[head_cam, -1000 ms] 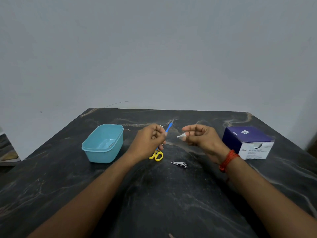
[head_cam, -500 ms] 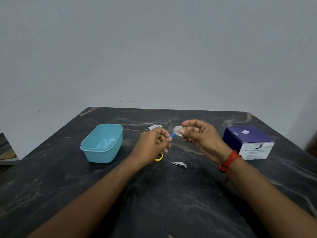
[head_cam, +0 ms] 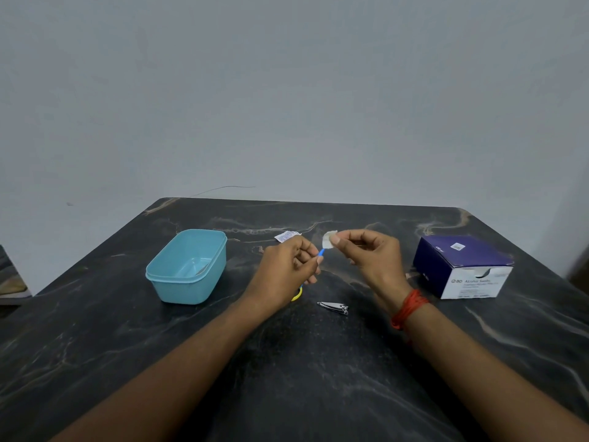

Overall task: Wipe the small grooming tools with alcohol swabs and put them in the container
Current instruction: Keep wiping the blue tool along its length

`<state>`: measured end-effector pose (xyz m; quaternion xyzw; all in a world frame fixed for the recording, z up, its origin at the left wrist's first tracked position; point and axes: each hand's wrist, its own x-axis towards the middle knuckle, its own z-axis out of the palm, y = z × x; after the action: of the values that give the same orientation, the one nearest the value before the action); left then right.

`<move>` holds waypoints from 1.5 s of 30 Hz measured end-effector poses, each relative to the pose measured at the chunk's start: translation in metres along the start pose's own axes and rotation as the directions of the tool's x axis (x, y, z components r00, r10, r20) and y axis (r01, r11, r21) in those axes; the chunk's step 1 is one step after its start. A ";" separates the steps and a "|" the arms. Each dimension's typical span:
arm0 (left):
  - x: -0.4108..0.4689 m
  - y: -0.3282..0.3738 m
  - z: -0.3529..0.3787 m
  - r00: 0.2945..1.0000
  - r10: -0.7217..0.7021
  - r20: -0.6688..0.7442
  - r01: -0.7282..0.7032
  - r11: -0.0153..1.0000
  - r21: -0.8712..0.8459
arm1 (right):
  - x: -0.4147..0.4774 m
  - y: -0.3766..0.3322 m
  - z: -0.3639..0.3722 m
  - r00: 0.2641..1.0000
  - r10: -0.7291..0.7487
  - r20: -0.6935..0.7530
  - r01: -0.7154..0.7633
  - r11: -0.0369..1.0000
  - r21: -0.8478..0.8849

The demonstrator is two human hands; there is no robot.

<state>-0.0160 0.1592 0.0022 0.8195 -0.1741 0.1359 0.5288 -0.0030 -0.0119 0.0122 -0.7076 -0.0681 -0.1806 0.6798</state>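
Just right of the teal container (head_cam: 181, 290), above a dark marbled table (head_cam: 287, 378), a person's left hand (head_cam: 287, 269) grips a slim blue tool (head_cam: 321, 252), fingers curled round it so that only its blue end shows past the fingertips. Farther right of the container, the right hand (head_cam: 373, 260) pinches a small white alcohol swab (head_cam: 328, 240) between thumb and forefinger, the swab's lower edge at the tool's tip; whether they touch cannot be told. A silver nail clipper (head_cam: 333, 307) lies on the table to the container's right, nearer the camera than both hands. A yellow scissor handle (head_cam: 298, 295) peeks from under the left wrist. A torn swab wrapper (head_cam: 287, 236) sits behind the left hand. Well right of the container stands the purple-and-white swab box (head_cam: 462, 269). A red thread (head_cam: 409, 309) circles the right wrist.
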 end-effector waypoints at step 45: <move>0.001 -0.002 0.003 0.969 -0.101 0.227 0.163 0.948 -0.274 | 0.001 -0.011 -0.010 0.967 0.205 0.150 -0.217 0.974 0.070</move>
<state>-0.0144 0.1576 -0.0004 0.7527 -0.1913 -0.0143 0.6298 -0.0075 -0.0211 0.0226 -0.6918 -0.0485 -0.0533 0.7185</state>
